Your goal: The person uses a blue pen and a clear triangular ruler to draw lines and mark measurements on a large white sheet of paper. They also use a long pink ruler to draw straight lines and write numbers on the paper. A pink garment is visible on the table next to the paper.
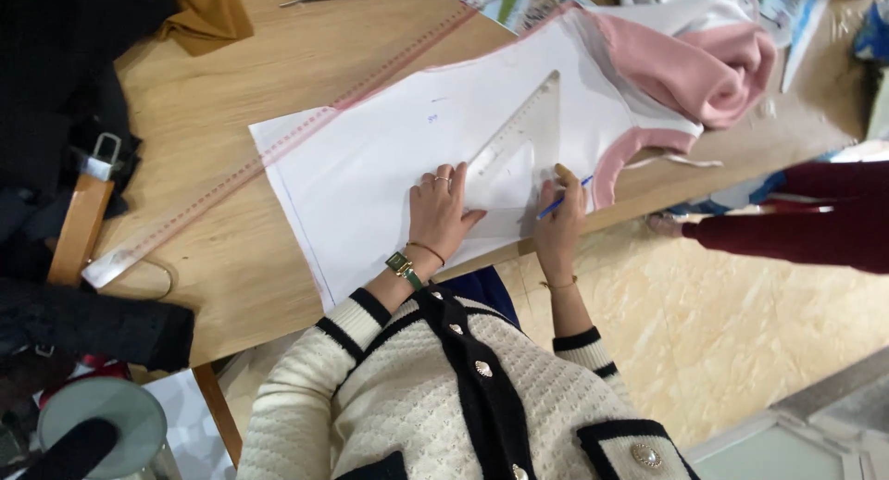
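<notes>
On the wooden table (222, 258) we see white fabric (370, 174) bearing a clear set square (514, 151), long edge slanting away up-right. Our left hand (440, 211) lies open, flat on its near corner; our right hand (558, 223), just beside, grips a blue pen (563, 199) at that edge.

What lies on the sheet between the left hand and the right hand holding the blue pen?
In the head view, the clear triangular set square lies on the white sheet between the left hand, which presses it flat, and the right hand with the blue pen.
</notes>
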